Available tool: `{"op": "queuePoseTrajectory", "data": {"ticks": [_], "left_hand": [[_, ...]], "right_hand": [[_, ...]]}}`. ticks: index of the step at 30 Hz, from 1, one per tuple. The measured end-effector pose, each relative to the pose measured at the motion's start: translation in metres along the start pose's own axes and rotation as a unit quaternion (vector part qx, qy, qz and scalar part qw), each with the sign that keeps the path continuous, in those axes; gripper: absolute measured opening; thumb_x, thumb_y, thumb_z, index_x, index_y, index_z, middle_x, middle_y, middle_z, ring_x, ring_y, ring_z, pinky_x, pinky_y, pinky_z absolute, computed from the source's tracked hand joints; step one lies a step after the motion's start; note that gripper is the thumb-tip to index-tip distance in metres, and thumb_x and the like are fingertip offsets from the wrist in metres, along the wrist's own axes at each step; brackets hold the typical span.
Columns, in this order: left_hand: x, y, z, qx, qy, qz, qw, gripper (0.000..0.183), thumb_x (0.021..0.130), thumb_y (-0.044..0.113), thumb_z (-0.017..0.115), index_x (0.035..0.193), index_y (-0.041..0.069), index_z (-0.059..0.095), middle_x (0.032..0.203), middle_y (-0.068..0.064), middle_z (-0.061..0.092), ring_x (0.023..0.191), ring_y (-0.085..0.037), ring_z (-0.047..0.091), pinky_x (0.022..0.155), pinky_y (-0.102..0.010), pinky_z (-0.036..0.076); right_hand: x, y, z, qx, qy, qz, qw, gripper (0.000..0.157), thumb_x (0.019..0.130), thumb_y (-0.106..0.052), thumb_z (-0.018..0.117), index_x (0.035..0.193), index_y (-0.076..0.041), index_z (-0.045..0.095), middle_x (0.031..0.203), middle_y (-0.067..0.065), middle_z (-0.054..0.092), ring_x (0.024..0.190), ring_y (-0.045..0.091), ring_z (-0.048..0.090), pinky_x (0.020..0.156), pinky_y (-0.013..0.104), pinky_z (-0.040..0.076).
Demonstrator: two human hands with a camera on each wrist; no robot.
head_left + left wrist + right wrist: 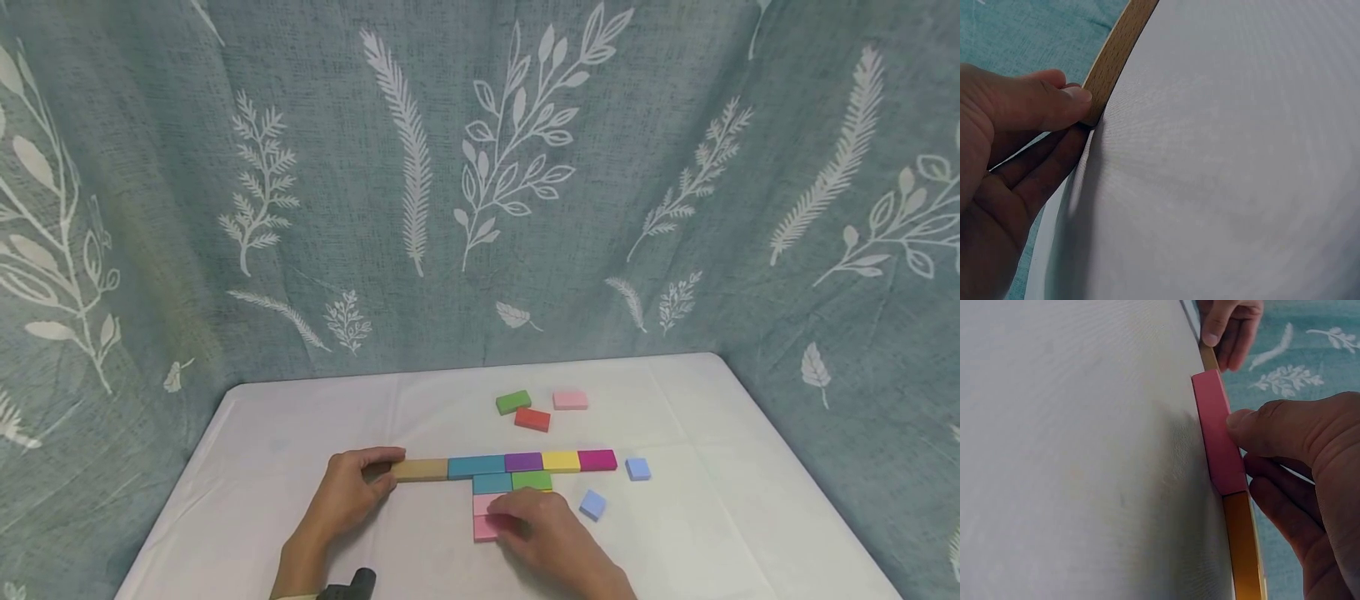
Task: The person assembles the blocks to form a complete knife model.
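Observation:
My left hand [345, 496] grips the left end of a tan wooden block [422, 470] between thumb and fingers. That block starts a row continuing rightward with a teal block [476, 466], a purple one [523, 461], a yellow one [561, 461] and a magenta one [597, 460]. Below the row sit a second teal block [492, 483], a green block [532, 480] and a light pink block [486, 503]. My right hand [547, 525] pinches the nearest pink block [1219, 437], hiding part of this group. An orange block [1244, 540] adjoins it in the right wrist view.
Behind the row lie a loose green block [513, 402], a red block [532, 419] and a pink block [571, 400]. Two small blue blocks [592, 505] lie to the right. Patterned cloth [420, 208] hangs around the white table [720, 483].

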State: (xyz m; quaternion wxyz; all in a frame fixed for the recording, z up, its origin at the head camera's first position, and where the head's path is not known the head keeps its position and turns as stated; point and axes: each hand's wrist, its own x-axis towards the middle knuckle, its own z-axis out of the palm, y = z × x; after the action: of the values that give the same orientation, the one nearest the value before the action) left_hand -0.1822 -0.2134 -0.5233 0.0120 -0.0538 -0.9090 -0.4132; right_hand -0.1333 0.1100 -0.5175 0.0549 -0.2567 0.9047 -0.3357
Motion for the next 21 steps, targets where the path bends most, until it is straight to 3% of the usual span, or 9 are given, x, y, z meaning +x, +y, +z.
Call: {"op": "queuePoseTrajectory", "data": {"ticks": [7,10,13,17,21], "left_hand": [[0.0,0.004,-0.003,-0.002,0.018,0.024,0.9996,0.038,0.092,0.0,0.084,0.128,0.01,0.08,0.129,-0.009,0.081,0.123,-0.034,0.076,0.113,-0.055,0.059],[-0.003,0.015,-0.004,0.004,0.034,0.055,0.9979,0.036,0.093,0.001,0.084,0.128,0.011,0.081,0.132,-0.011,0.079,0.126,-0.038,0.074,0.112,-0.059,0.059],[-0.006,0.032,0.0,0.021,0.029,0.101,0.9943,0.032,0.093,0.002,0.084,0.124,0.012,0.082,0.129,-0.007,0.08,0.125,-0.034,0.074,0.111,-0.058,0.06],[-0.011,0.052,0.016,0.052,-0.018,0.18,0.9821,0.025,0.092,0.005,0.085,0.116,0.01,0.084,0.121,-0.002,0.082,0.128,-0.031,0.073,0.111,-0.06,0.059],[-0.018,0.066,0.032,0.084,-0.095,0.215,0.9684,0.023,0.095,0.012,0.084,0.117,0.013,0.085,0.124,0.003,0.082,0.136,-0.031,0.068,0.115,-0.063,0.056]], "right_hand": [[0.001,0.001,0.002,-0.002,0.005,0.0,1.0,0.031,0.098,-0.024,0.085,0.129,-0.024,0.081,0.114,-0.017,0.081,0.097,-0.003,0.067,0.098,0.026,0.065],[0.0,0.001,0.003,0.0,0.01,-0.004,1.0,0.031,0.098,-0.023,0.085,0.129,-0.023,0.081,0.114,-0.017,0.081,0.097,-0.003,0.067,0.098,0.026,0.065],[-0.001,0.001,0.001,0.012,0.013,-0.008,1.0,0.031,0.099,-0.027,0.084,0.13,-0.026,0.081,0.115,-0.02,0.08,0.099,-0.004,0.069,0.099,0.025,0.065],[-0.002,0.005,-0.007,0.031,0.024,-0.006,0.999,0.029,0.101,-0.035,0.081,0.13,-0.031,0.08,0.116,-0.023,0.079,0.105,-0.002,0.071,0.104,0.028,0.064],[-0.002,0.014,-0.021,0.015,0.067,-0.013,0.998,0.027,0.1,-0.027,0.082,0.127,-0.025,0.081,0.119,-0.018,0.08,0.114,0.008,0.074,0.106,0.038,0.065]]}}
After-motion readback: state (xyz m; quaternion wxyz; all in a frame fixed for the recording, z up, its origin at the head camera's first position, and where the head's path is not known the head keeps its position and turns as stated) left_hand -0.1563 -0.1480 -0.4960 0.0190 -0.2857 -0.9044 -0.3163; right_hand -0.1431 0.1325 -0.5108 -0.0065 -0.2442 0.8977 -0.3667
